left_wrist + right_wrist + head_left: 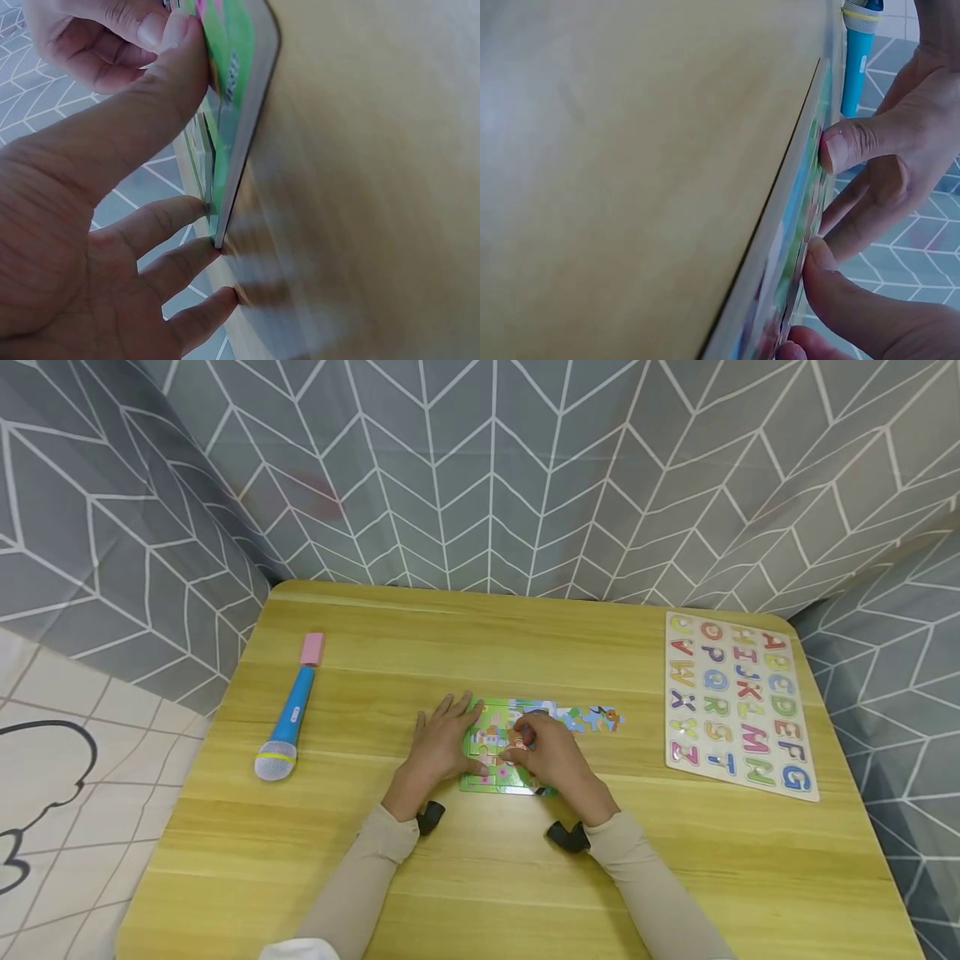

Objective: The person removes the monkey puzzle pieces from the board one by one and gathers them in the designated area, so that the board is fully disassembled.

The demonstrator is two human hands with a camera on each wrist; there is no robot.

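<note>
A small jigsaw puzzle board with a green and pink picture lies flat near the middle of the table. My left hand rests spread over its left side, thumb on the picture and fingertips at the far left edge. In the left wrist view the board's thin grey edge shows beside those fingers. Over the board's right half, my right hand bends its fingers and thumb on a puzzle piece, largely hidden under them. Loose puzzle pieces in blue and orange lie just beyond the board's right side.
A blue toy microphone lies to the left, with a pink block at its far end. At the right lies an alphabet board with colored letters. Grey patterned curtains hang behind the wooden table.
</note>
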